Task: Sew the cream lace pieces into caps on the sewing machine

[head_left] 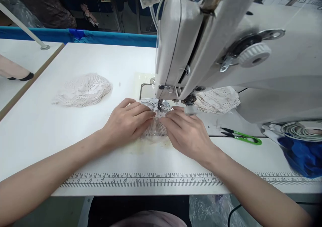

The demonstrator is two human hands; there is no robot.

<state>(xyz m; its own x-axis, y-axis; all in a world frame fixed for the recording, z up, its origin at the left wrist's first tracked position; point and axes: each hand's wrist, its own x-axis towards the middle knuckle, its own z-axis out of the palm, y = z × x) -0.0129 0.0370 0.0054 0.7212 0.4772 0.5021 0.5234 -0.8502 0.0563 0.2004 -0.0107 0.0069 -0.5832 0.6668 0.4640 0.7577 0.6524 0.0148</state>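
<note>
Under the needle of a white sewing machine lies a piece of white lace, partly covered by my fingers. On its left side my left hand is closed, fingertips pressed together on the lace near the presser foot. My right hand grips the lace from the right, its fingers bent and its fingertips partly hidden by the machine head. Another white lace piece rests on the table to the left. More lace lies behind the needle area, under the machine arm.
Green-handled thread snips lie right of my right hand. A printed ruler runs along the table's front edge. Blue cloth and a coiled cord sit at far right. Beyond the blue fabric edge is another person.
</note>
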